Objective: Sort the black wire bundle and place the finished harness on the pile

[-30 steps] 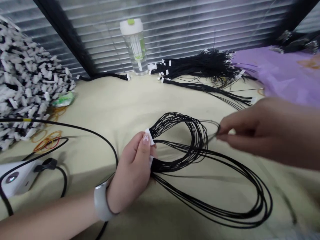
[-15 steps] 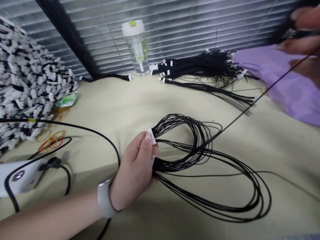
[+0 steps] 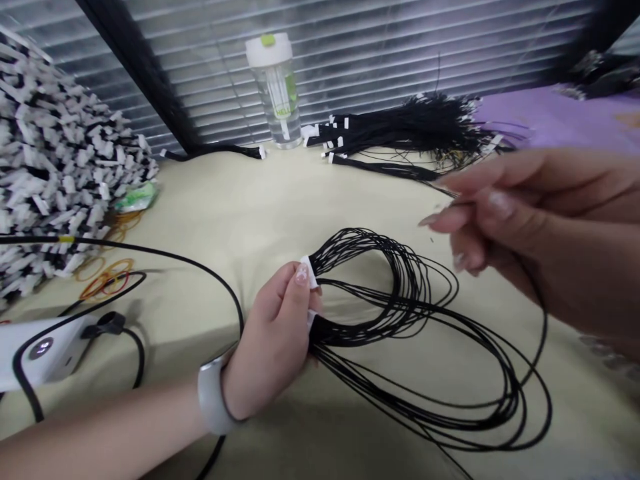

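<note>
Well, the left hand (image 3: pixel 273 333) has thumb and fingers closed around the white-plug end of a black wire bundle (image 3: pixel 350 331), just above or resting on the pale table (image 3: pixel 225 200); I can't tell which. One white plug (image 3: pixel 309 272) shows beside the thumb, and another pokes out below it. From there the wires sweep rightward in two loops, a small thick one and a longer, looser one. The right hand (image 3: pixel 540 233) is up nearer me on the right, thumb and forefinger pinched narrow on a thin single wire (image 3: pixel 545 319) that curves down toward the longer loop. Its other fingers are loosely curled. A grey wristband (image 3: pixel 213 393) circles the left wrist. Over by the blinds (image 3: pixel 375 53) stands a clear bottle (image 3: pixel 283 100), with a pile of black cables (image 3: pixel 410 127) to its right. Rubber bands (image 3: pixel 107 280) lie near a white box (image 3: pixel 45 353) on the left.
</note>
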